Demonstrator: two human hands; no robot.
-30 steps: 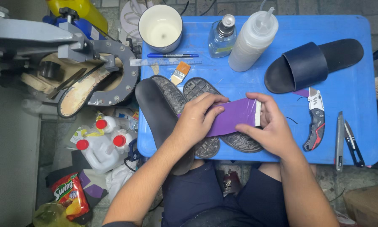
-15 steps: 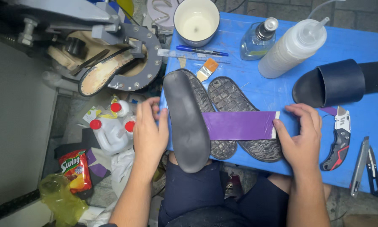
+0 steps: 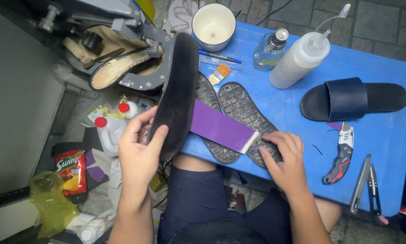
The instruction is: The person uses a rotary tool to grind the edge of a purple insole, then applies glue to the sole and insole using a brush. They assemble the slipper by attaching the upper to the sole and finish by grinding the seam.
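Now left hand (image 3: 139,151) grip pinching black insole (image 3: 178,92); right hand (image 3: 286,158) spread on sole (image 3: 243,113) near table edge (image 3: 302,192).

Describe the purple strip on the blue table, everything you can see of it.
The purple strip is a flat, long rectangle, matte violet like tape or thin sheet, with a narrow white band at its right end. It lies slanted, higher at the left, across two grey treaded soles on the blue table. Its left end disappears behind the black insole held up by the left hand. The right hand rests just beside its white end; actual contact is unclear.
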